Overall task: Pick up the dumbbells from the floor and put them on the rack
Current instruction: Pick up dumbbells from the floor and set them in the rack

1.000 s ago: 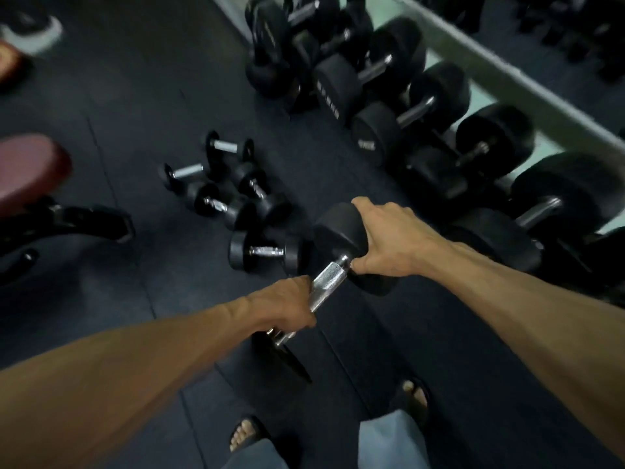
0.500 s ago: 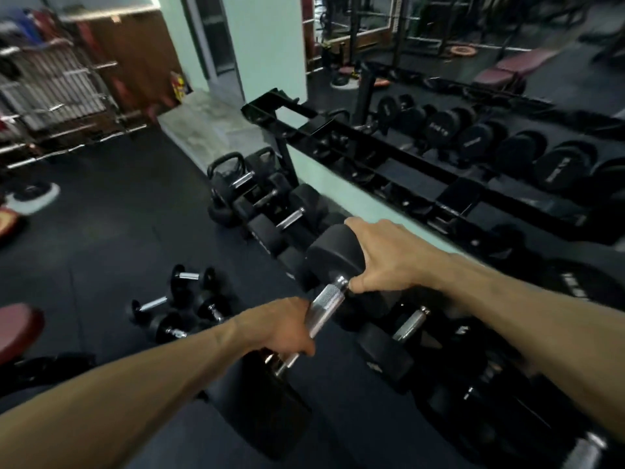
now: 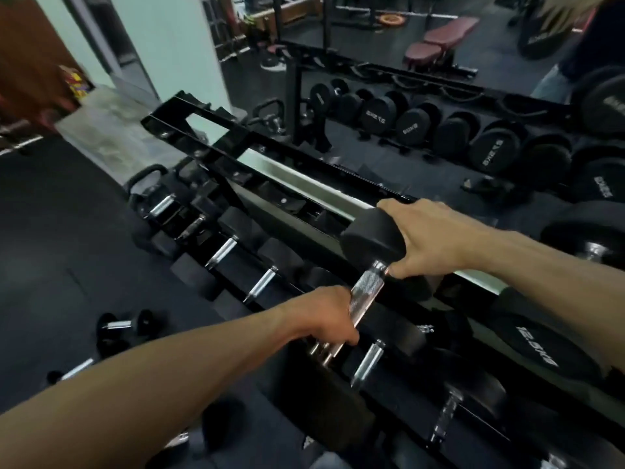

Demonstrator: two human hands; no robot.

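Note:
I hold a black dumbbell [image 3: 370, 240] with a knurled chrome handle up in front of me, tilted, its far head over the top tier of the black rack [image 3: 236, 154]. My left hand [image 3: 324, 316] grips the handle near its lower end. My right hand [image 3: 426, 242] is wrapped over the far rubber head. The dumbbell's near head is dark and largely hidden below my left hand. Small dumbbells [image 3: 123, 324] lie on the floor at the lower left.
The rack's lower tier holds several dumbbells [image 3: 221, 253] with chrome handles. A kettlebell [image 3: 145, 187] stands at its left end. A wall mirror behind the rack reflects more weights and a maroon bench [image 3: 439, 38]. Black rubber floor stretches to the left.
The dumbbell has risen from near floor level to the height of the rack's top tier, with both hands keeping their grips. My view has swung up from the floor to the rack.

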